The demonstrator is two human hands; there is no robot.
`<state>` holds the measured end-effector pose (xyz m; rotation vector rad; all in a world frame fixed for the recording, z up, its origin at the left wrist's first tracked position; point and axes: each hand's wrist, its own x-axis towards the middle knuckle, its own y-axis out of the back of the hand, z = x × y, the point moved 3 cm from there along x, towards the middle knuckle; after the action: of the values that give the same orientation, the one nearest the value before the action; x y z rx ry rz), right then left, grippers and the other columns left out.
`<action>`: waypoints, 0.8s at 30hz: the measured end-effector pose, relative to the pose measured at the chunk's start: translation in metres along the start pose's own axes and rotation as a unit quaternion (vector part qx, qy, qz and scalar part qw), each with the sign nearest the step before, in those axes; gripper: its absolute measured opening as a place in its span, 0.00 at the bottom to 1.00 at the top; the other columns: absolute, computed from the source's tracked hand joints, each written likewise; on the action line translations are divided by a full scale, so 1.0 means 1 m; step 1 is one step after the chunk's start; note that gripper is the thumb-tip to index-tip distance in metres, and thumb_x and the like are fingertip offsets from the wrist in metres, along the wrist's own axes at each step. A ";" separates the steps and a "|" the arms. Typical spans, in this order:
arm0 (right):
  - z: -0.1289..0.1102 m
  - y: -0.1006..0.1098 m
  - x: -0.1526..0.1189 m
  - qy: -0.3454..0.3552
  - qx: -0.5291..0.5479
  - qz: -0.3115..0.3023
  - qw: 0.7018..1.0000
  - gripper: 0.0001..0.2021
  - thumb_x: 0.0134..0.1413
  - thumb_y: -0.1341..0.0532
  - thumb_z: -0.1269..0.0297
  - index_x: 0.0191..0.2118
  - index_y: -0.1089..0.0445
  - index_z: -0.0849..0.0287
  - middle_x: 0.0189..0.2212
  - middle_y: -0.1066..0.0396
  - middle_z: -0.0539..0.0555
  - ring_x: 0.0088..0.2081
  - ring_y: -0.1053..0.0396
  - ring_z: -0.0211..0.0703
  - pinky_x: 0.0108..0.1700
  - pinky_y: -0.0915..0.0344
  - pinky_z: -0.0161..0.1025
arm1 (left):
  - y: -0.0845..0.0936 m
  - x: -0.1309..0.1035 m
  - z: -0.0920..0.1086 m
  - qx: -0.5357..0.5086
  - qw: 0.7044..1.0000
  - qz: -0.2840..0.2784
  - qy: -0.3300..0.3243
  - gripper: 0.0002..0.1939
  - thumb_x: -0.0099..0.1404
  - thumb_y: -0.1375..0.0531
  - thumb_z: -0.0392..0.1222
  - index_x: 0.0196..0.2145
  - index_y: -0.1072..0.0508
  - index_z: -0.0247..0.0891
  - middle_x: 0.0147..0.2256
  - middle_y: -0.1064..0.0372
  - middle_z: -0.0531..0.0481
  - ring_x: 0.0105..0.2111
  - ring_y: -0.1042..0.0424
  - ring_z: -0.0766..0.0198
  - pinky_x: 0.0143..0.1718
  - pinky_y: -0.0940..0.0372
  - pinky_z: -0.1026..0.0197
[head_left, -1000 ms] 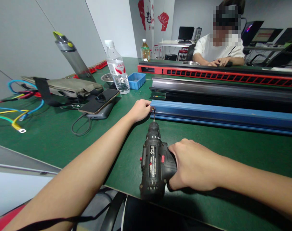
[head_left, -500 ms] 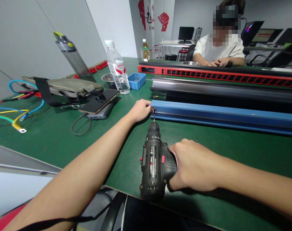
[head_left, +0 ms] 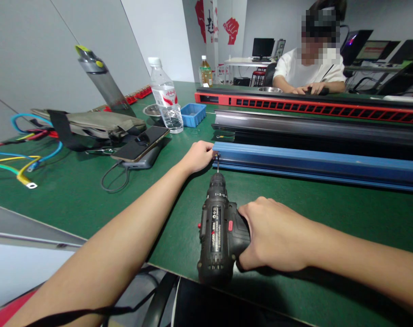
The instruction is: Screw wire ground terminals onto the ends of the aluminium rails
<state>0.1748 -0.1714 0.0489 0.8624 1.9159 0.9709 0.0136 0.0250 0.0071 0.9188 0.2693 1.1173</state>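
Note:
My right hand is wrapped round the handle of a black cordless drill, which lies on its side and points away from me. Its bit reaches the left end of a long blue metal profile, where a small screw seems to sit at the tip. At that same end my left hand is closed, its fingertips gripping the profile's edge close to the bit. Part of those fingers is hidden behind the profile.
Behind the blue profile lie a dark grey profile and a red slatted bar. A water bottle, a blue tray, a phone and a bag stand left. Across the table sits a person.

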 end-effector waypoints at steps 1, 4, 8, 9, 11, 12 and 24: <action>0.000 0.000 0.000 -0.001 -0.002 -0.004 1.000 0.14 0.37 0.31 0.52 0.28 0.25 0.57 0.21 0.29 0.52 0.20 0.37 0.40 0.23 0.48 0.37 | 0.000 0.000 0.000 0.002 1.000 0.000 -0.002 0.16 0.60 0.48 0.44 0.18 0.37 0.36 0.19 0.42 0.55 0.25 0.42 0.67 0.29 0.49 0.64; 0.000 -0.001 0.000 -0.003 -0.001 -0.011 1.000 0.14 0.38 0.32 0.51 0.29 0.25 0.57 0.22 0.28 0.52 0.21 0.37 0.40 0.23 0.47 0.37 | -0.001 0.000 -0.001 0.002 1.000 -0.002 -0.004 0.16 0.60 0.48 0.45 0.18 0.36 0.36 0.19 0.42 0.55 0.25 0.42 0.66 0.29 0.49 0.64; 0.001 -0.001 0.001 -0.006 -0.003 -0.009 1.000 0.15 0.37 0.31 0.51 0.28 0.25 0.57 0.22 0.28 0.52 0.21 0.37 0.41 0.22 0.48 0.37 | 0.000 0.000 -0.001 0.001 1.000 -0.003 -0.004 0.16 0.60 0.48 0.46 0.18 0.36 0.36 0.19 0.42 0.54 0.25 0.42 0.66 0.29 0.49 0.64; 0.001 -0.001 0.001 -0.005 -0.004 -0.008 1.000 0.15 0.37 0.32 0.51 0.28 0.25 0.57 0.22 0.28 0.52 0.21 0.37 0.41 0.23 0.48 0.37 | 0.000 0.000 -0.001 0.001 1.000 -0.003 -0.005 0.16 0.60 0.48 0.45 0.18 0.36 0.36 0.19 0.42 0.54 0.25 0.42 0.66 0.29 0.49 0.64; 0.000 0.000 0.001 -0.001 -0.006 -0.005 1.000 0.15 0.38 0.32 0.51 0.29 0.25 0.57 0.22 0.28 0.53 0.21 0.37 0.41 0.23 0.48 0.37 | 0.000 0.000 -0.001 0.001 1.000 -0.002 -0.005 0.15 0.59 0.48 0.45 0.18 0.37 0.36 0.19 0.42 0.54 0.25 0.42 0.66 0.29 0.49 0.64; 0.000 0.000 0.000 -0.001 -0.006 -0.005 1.000 0.15 0.38 0.32 0.51 0.28 0.25 0.57 0.22 0.29 0.53 0.21 0.37 0.41 0.23 0.48 0.37 | 0.000 0.000 0.000 0.001 1.000 -0.002 -0.005 0.15 0.59 0.48 0.44 0.18 0.37 0.36 0.19 0.42 0.54 0.25 0.42 0.67 0.29 0.49 0.64; 0.000 0.001 0.000 0.001 -0.001 0.006 1.000 0.14 0.36 0.31 0.51 0.26 0.27 0.56 0.20 0.30 0.51 0.19 0.39 0.39 0.22 0.48 0.36 | 0.000 0.000 0.001 0.000 1.000 0.000 0.005 0.16 0.60 0.48 0.44 0.18 0.37 0.36 0.19 0.43 0.55 0.25 0.42 0.67 0.29 0.49 0.64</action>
<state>0.1750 -0.1712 0.0497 0.8743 1.9126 0.9808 0.0137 0.0245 0.0076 0.9128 0.2767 1.1231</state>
